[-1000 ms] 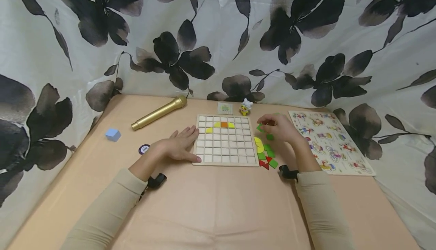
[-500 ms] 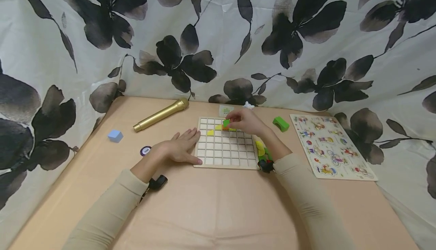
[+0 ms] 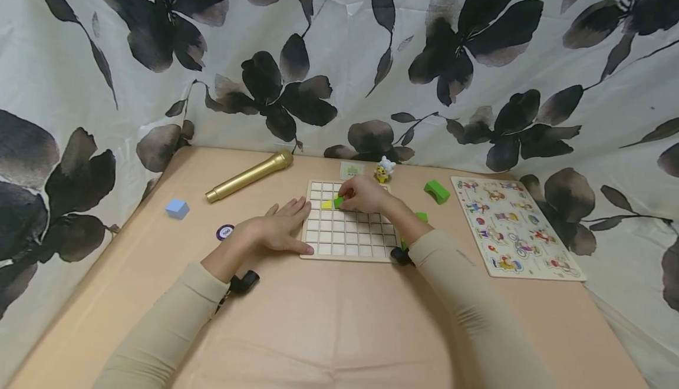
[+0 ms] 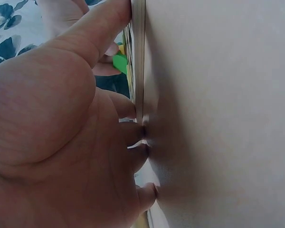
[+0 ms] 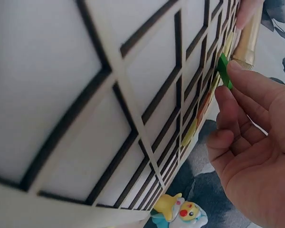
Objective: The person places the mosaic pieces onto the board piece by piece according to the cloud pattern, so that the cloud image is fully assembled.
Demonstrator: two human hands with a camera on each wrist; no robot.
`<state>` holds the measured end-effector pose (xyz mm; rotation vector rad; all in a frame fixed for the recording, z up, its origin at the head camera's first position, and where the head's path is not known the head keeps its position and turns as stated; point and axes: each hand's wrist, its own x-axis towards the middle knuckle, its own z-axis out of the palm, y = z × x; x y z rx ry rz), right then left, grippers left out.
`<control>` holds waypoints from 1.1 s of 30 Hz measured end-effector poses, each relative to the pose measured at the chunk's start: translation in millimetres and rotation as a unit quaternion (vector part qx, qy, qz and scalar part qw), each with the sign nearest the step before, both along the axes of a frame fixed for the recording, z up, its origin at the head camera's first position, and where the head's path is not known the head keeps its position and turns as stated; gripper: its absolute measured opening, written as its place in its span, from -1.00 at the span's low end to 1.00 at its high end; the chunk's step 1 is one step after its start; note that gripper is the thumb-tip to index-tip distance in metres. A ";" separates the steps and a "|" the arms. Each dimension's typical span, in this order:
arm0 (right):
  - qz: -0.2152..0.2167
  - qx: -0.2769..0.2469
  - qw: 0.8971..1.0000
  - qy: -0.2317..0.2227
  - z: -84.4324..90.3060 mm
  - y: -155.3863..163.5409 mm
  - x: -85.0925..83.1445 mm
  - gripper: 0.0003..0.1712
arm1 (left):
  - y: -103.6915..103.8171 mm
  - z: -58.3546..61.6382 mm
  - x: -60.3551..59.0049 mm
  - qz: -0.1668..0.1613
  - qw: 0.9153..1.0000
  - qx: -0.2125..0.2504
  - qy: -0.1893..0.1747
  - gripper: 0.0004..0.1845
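Observation:
A pale wooden grid board (image 3: 350,249) lies on the table in the head view. On its left edge rests my left hand (image 3: 278,230), fingers straight and the thumb near the front corner. My right hand (image 3: 366,194) reaches over the board and pinches a green tile (image 3: 338,202) between thumb and fingertips. That tile is tilted at the grid, just right of a yellow tile (image 3: 326,204). The right wrist view shows the green tile (image 5: 223,71) close to the slots, with an orange tile (image 5: 204,107) and a yellow piece (image 5: 190,132) set in the row behind it.
Behind the board stand a card (image 3: 351,170) and a small toy figure (image 3: 384,169). A green arch block (image 3: 437,191) and a picture board (image 3: 522,230) lie right, a golden microphone (image 3: 248,177), blue cube (image 3: 177,209) and round chip (image 3: 224,232) left. My right forearm hides most loose tiles.
My right hand has gone from the loose tiles on the right over to the board, carrying the green tile leftward and down to the grid. The left hand has stayed in place.

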<state>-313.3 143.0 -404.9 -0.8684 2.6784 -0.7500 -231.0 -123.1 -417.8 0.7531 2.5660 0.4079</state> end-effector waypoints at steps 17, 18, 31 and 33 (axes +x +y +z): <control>-0.017 -0.042 0.997 0.059 13.6 29.8 21.5 -0.54 | -2.6 -25.4 -16.1 0.009 1.000 0.002 0.012 0.41; -0.026 -0.047 0.997 0.063 15.7 37.2 25.3 -0.52 | -2.5 -26.4 -17.0 0.010 1.000 0.001 0.013 0.40; -0.125 -0.087 0.987 0.055 14.0 136.8 52.1 -0.57 | -3.3 -18.1 -10.0 0.005 1.000 0.017 0.007 0.37; -0.135 -0.071 0.987 0.044 12.3 147.7 51.3 -0.59 | -3.1 -15.0 -7.6 0.005 1.000 0.018 0.005 0.35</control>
